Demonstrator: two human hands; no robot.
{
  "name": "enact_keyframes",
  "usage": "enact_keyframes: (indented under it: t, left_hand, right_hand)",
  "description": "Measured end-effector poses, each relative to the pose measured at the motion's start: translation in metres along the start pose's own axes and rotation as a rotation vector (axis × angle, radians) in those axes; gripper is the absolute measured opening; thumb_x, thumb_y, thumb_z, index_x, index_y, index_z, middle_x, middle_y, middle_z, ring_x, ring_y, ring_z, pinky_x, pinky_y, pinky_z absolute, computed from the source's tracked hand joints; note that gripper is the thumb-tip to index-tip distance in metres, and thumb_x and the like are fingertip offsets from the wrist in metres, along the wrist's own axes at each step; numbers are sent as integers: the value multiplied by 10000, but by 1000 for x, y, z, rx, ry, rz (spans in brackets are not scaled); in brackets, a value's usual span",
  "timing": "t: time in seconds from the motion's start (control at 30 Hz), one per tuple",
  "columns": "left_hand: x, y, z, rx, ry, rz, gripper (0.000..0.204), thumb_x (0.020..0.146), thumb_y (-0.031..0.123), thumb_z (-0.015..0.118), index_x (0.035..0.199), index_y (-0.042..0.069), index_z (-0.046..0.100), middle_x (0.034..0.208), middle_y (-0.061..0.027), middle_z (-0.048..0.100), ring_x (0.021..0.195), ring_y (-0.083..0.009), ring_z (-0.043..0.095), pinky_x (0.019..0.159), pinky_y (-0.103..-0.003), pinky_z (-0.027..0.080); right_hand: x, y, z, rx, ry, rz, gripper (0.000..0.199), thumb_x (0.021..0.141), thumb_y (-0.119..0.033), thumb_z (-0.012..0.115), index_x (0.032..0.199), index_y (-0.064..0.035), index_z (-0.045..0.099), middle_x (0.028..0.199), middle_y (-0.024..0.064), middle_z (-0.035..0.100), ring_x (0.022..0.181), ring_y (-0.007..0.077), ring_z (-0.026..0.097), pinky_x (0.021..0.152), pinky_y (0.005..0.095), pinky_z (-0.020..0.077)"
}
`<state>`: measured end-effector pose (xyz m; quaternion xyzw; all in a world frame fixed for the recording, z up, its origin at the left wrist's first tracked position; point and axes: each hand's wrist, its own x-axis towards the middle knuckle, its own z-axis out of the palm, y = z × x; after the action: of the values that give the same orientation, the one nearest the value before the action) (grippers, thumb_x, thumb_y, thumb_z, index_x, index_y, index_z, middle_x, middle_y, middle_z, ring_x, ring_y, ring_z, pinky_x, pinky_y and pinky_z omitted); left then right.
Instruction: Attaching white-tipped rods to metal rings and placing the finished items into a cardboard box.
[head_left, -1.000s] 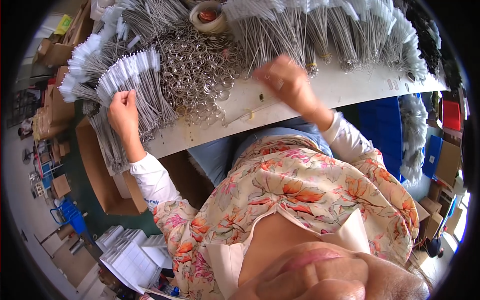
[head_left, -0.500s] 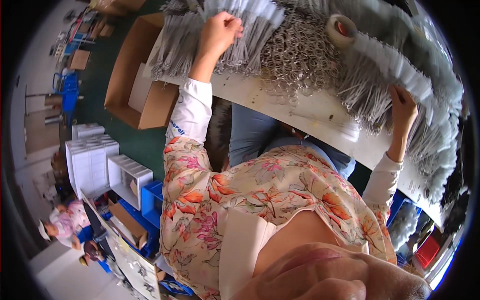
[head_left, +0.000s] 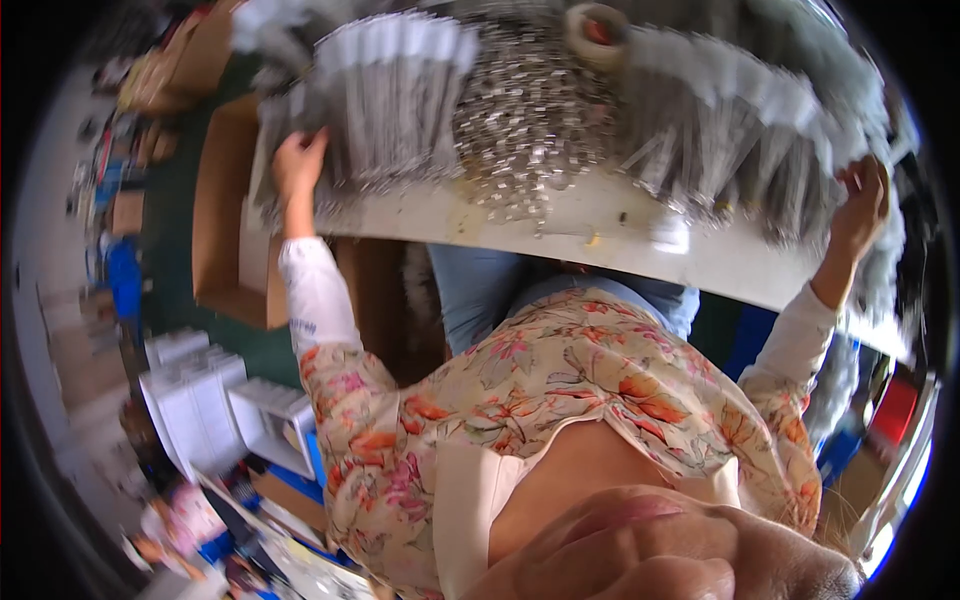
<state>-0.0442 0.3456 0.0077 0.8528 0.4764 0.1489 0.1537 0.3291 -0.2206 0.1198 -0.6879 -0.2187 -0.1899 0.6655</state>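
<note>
My left hand (head_left: 297, 172) is at the left end of the table, beside a dense row of thin grey wire brushes (head_left: 390, 105) with pale bristle heads. Motion smears its fingers, so I cannot make out their grip. At the far right my right hand (head_left: 862, 210) is raised with curled fingers, next to another spread of wire brushes (head_left: 710, 125). Whatever lies between those fingers is too small and blurred to name. A heap of small metal rings (head_left: 530, 125) sits between the two brush groups, and neither hand touches it.
Behind the rings lies a roll of tape (head_left: 597, 35). The white table's (head_left: 590, 250) front edge runs close to my lap. An open cardboard box (head_left: 225, 210) stands left of it. White plastic crates (head_left: 195, 400) are on the floor; other people (head_left: 185, 525) work at lower left.
My left hand has moved off the brushes, leftward and nearer to me. My right hand has shifted outward to the right. The whole view has tilted, blurring the table's contents.
</note>
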Motion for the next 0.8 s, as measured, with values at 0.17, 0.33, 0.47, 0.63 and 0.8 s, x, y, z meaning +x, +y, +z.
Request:
enact_keyframes:
  t: [0.17, 0.33, 0.47, 0.63, 0.8]
  left_hand:
    - [14, -49, -2, 213, -107, 190, 271, 794, 262, 589, 895, 16, 643, 886, -220, 626, 807, -374, 599, 701, -411, 463]
    - [24, -77, -16, -382, -271, -246, 215, 850, 201, 610, 840, -14, 609, 574, 1, 451, 388, -70, 255, 339, -260, 161]
    - [28, -68, -23, -370, -280, -236, 200, 857, 202, 602, 869, 3, 608, 546, 7, 426, 381, -70, 265, 333, -262, 160]
    - [22, -37, -21, -210, -288, -294, 178, 868, 198, 585, 891, 25, 615, 530, -4, 442, 345, -76, 243, 317, -278, 153]
    - [33, -60, -19, -237, -281, -222, 166, 845, 166, 594, 856, 1, 615, 556, -10, 483, 353, -80, 273, 324, -275, 169]
  right_hand:
    - [-8, 26, -56, -734, -77, -130, 227, 852, -351, 562, 983, -197, 665, 774, -21, 609, 651, 120, 573, 602, 266, 452]
    - [-33, 30, -78, -922, -116, -103, 157, 797, -201, 648, 936, -149, 698, 632, 17, 492, 524, 90, 433, 505, 260, 377]
    - [-36, 34, -70, -1075, -137, -136, 210, 779, -330, 678, 880, -147, 696, 647, 9, 503, 521, 161, 481, 511, 301, 406]
    - [-26, 46, -57, -1118, -180, -167, 204, 779, -340, 658, 827, -143, 684, 782, 18, 630, 652, 226, 611, 601, 336, 486]
    - [7, 32, -57, -981, -214, -123, 167, 796, -228, 625, 856, -75, 658, 759, 35, 612, 682, 161, 567, 608, 308, 451]
